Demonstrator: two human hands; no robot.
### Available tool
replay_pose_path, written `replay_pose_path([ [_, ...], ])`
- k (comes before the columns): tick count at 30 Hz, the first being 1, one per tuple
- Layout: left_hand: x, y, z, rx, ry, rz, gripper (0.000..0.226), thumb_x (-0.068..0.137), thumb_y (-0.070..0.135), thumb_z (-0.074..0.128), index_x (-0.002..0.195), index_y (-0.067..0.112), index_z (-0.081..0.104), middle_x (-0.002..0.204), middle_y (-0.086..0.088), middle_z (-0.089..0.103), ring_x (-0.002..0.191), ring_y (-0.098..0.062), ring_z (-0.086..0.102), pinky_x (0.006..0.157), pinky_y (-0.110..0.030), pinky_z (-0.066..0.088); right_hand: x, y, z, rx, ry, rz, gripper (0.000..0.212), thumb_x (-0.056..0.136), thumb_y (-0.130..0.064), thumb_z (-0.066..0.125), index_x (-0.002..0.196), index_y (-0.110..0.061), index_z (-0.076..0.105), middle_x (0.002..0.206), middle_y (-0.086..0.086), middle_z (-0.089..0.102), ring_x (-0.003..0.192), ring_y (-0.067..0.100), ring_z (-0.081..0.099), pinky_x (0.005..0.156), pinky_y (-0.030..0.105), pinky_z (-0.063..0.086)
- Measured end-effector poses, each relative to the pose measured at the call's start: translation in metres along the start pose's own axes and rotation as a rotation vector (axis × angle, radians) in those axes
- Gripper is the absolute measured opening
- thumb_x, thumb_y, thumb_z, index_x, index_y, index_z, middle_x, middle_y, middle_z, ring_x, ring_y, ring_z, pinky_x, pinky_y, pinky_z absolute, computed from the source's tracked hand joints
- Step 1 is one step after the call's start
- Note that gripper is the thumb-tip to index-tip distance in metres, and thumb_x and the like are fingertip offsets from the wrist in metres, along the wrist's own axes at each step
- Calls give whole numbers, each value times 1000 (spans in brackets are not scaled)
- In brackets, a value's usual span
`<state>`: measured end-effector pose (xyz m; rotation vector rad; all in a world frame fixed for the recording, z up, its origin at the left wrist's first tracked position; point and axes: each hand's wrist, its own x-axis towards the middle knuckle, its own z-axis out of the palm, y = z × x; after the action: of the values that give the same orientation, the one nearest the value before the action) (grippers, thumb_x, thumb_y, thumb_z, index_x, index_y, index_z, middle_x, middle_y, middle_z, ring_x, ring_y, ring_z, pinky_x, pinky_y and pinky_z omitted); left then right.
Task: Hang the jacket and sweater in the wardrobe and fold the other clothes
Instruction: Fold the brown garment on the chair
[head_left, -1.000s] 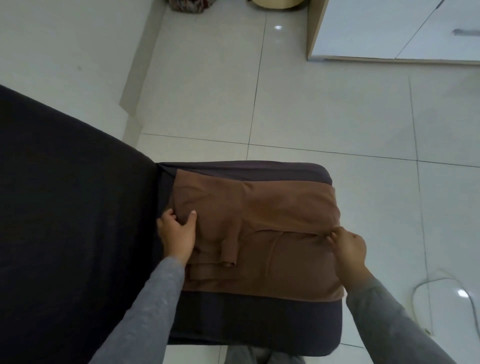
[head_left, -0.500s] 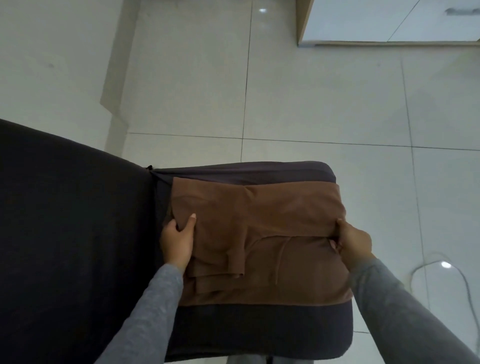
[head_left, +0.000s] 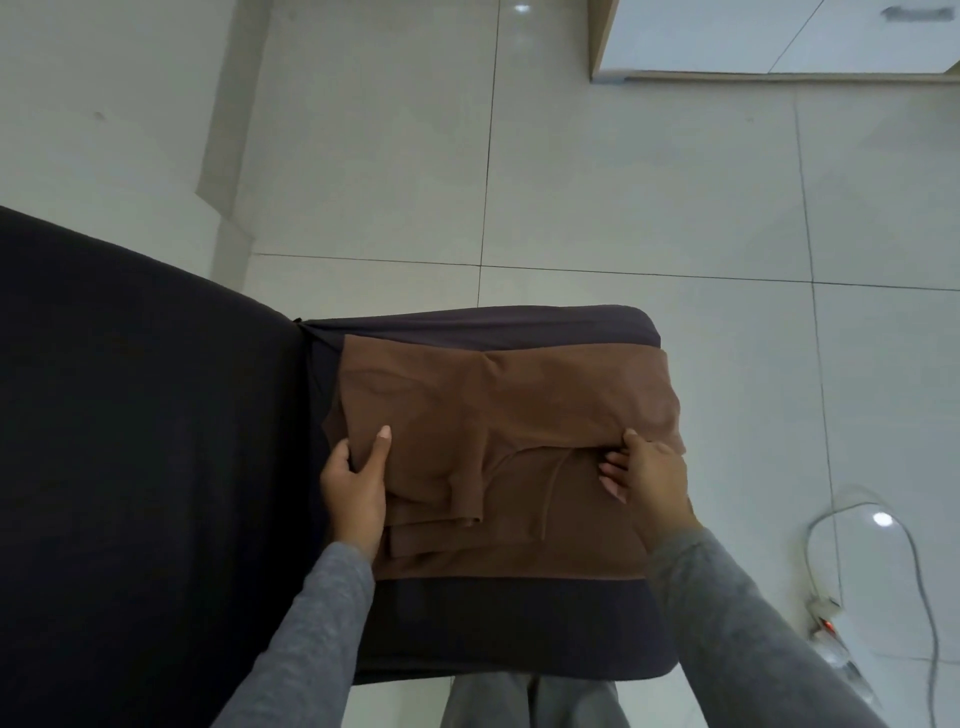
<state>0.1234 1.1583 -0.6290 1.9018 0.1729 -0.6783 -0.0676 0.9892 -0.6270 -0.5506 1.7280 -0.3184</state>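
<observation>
STEP: I am folding the soft brown fabric garment, lying between my hands on the dark padded seat | LEFT: left hand is pinching its near-side edge | RIGHT: right hand is gripping the folded-over flap | PROGRESS: I am judging it part-folded; wardrobe hanging unconfirmed.

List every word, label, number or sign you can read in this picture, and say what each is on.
No text can be read anywhere in this view.
The garment is plain brown, with no print or tag showing.
The cabinet has blank white doors; a dark mark at the top right is too blurred to tell.
The power strip shows only a red light; any marking is too small to read.
</observation>
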Motion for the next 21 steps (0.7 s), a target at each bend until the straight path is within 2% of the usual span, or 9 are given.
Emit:
replay_pose_path([
  [4, -7, -1, -2, -48, -2, -16, 7, 90, 26, 62, 89, 20, 65, 93, 4, 68, 83, -5, 65, 67, -15, 49, -6, 5, 0, 57, 58, -84, 30, 101, -29, 41, 79, -9, 50, 72, 7, 54, 66, 17, 58, 59, 28, 50],
  [7, -11, -6, -7, -77, -55, -62, 13, 86, 29, 67, 93, 18, 69, 94, 3, 72, 87, -8, 67, 74, -20, 52, -12, 7, 1, 161, 83, -175, 28, 101, -24, 40, 76, -14, 48, 78, 4, 52, 71, 15, 58, 66, 25, 52],
  [9, -12, -7, -10, -68, -72, -67, 14, 86, 29, 67, 93, 17, 70, 93, 3, 72, 87, -9, 67, 75, -21, 52, -12, 5, 1, 287, 77, -162, 21, 100, -18, 43, 80, -15, 50, 85, 2, 52, 79, 12, 57, 70, 22, 51],
  [13, -11, 1, -13, -92, -24, -11, 14, 94, 29, 55, 91, 21, 66, 89, 7, 67, 79, 1, 62, 68, -9, 51, -6, 0, -2, 466, -16, -113, 6, 93, -1, 47, 95, -6, 49, 82, 0, 51, 79, 7, 52, 66, 14, 51],
  [18, -8, 8, -16, -50, 23, 116, 27, 97, 30, 48, 102, 11, 66, 91, 4, 66, 83, -2, 61, 71, -9, 49, -2, -10, -6, 553, -129, -106, 31, 92, -3, 49, 119, -19, 52, 85, -3, 54, 71, 6, 49, 65, 18, 44],
  [21, -12, 8, -18, -36, 48, 194, 30, 98, 29, 46, 99, 7, 65, 87, 2, 66, 81, -3, 61, 72, -10, 49, -6, -8, -11, 416, -68, -237, 31, 91, -6, 51, 119, -19, 53, 99, -1, 56, 72, 8, 53, 63, 18, 45],
])
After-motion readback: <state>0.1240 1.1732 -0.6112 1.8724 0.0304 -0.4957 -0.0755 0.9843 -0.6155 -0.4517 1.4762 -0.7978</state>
